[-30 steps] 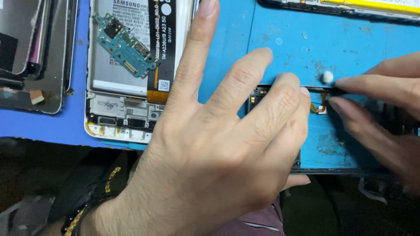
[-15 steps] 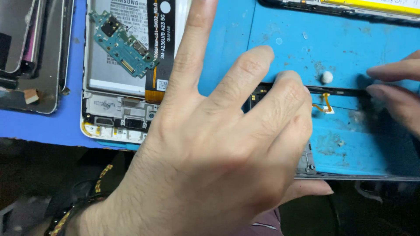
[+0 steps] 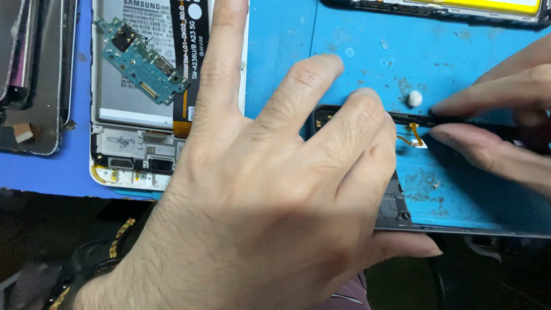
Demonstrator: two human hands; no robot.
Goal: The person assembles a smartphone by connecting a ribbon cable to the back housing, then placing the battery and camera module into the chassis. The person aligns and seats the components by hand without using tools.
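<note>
Frame [image 3: 459,229] of dark phone, emptied, on blue mat; our left hand [image 3: 275,212] presses it flat, fingers spread. Right hand [image 3: 499,126] pinches top edge. Orange ribbon cable [image 3: 414,136] not yet freed.

Opened phone [image 3: 138,155] left of frame [image 3: 402,212]

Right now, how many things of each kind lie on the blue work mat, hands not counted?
Opened white-framed phone with grey battery: 1
Loose green circuit board: 1
Black phone frames: 2, one under both hands, one at the top edge
Stacked dark screen panels, far left: 1 pile, count unclear
Small white blob: 1
Total: 6
</note>
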